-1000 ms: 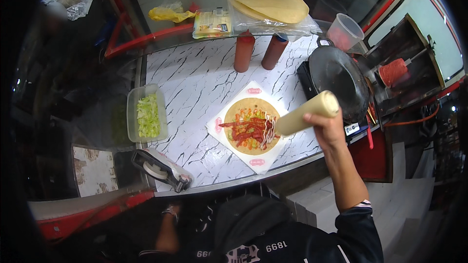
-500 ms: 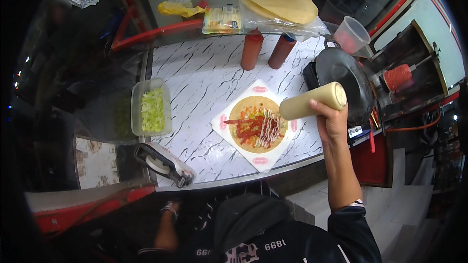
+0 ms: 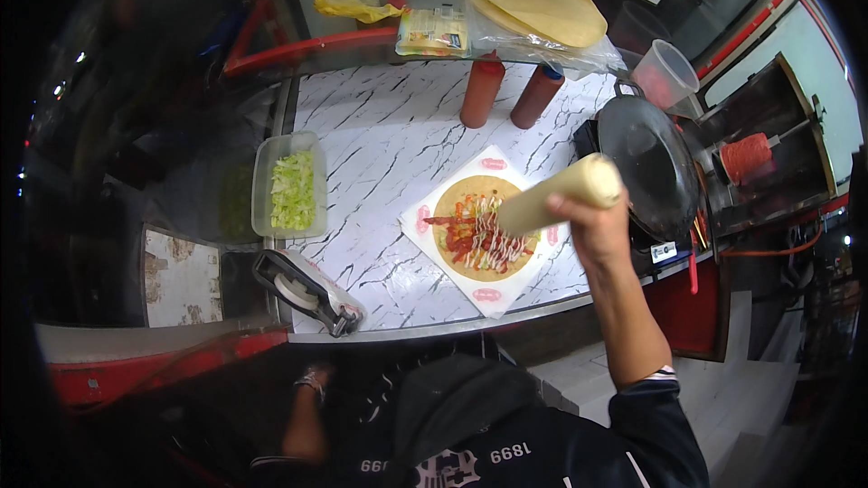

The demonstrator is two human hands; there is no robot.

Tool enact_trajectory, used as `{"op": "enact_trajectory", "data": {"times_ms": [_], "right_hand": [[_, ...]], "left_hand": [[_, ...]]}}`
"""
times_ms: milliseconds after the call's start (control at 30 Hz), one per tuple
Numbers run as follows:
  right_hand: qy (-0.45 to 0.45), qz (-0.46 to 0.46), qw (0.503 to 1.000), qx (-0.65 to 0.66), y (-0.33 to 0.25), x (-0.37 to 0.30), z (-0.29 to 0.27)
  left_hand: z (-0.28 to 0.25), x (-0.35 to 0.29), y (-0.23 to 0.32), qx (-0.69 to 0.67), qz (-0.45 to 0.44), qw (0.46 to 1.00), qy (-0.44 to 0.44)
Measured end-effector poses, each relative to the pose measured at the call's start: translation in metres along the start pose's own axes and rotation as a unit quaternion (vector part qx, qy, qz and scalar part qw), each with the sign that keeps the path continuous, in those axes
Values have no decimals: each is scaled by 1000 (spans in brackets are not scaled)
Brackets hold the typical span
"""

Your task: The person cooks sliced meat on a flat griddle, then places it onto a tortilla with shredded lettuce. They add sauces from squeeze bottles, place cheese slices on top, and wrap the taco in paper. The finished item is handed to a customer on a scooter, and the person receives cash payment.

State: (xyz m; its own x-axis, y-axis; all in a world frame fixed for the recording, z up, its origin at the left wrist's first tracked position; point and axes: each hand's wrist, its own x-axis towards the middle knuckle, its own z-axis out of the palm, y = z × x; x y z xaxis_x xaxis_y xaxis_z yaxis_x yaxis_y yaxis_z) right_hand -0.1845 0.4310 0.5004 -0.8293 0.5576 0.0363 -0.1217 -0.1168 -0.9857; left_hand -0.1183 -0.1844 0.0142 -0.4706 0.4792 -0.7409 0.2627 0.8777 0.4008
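Note:
My right hand (image 3: 600,224) is wrapped round a squeeze bottle (image 3: 559,197) of cream-coloured sauce. I hold it tilted, its nozzle end pointing down and left over a round tortilla (image 3: 463,192). Strips of red-sauced meat (image 3: 461,233) lie on the tortilla above lettuce and orange bits, with white zigzag sauce lines across the middle and right part. Beneath it is a square of white printed paper (image 3: 488,297), set cornerwise on the counter. My left hand (image 3: 316,374) hangs low below the counter edge, a bracelet at the wrist; its fingers are too dark to make out.
Shredded lettuce fills a clear tub (image 3: 319,185) at left, near a tape dispenser (image 3: 307,294). Two sauce bottles, one red (image 3: 483,90) and one dark red (image 3: 537,96), stand at the back. Tortillas (image 3: 542,7) lie on the shelf. A black pan (image 3: 646,163) sits at right.
My right hand has moved the bottle left over the tortilla, and the white sauce lines reach further left. The whole view has shifted slightly. My left hand stays low.

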Motion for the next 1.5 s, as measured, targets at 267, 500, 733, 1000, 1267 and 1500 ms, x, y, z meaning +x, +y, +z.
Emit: {"op": "enact_trajectory", "data": {"times_ms": [267, 500, 733, 1000, 1267, 1500], "right_hand": [[-54, 38, 998, 6, 10, 2, 17], [-14, 9, 998, -54, 24, 8, 6], [46, 14, 997, -63, 2, -3, -62], [-23, -159, 984, -71, -69, 9, -20], [54, 168, 949, 260, 100, 66, 67], [44, 286, 821, 492, 176, 159, 155]], "left_hand": [[24, 11, -31, -41, -45, 998, 29], [31, 5, -13, 9, -48, 999, 24], [38, 6, -31, 82, 87, 993, 22], [24, 17, -24, -112, -75, 989, 68], [3, 23, 8, -193, -123, 972, 46], [-17, -44, 51, -89, -25, 994, 65]]}}
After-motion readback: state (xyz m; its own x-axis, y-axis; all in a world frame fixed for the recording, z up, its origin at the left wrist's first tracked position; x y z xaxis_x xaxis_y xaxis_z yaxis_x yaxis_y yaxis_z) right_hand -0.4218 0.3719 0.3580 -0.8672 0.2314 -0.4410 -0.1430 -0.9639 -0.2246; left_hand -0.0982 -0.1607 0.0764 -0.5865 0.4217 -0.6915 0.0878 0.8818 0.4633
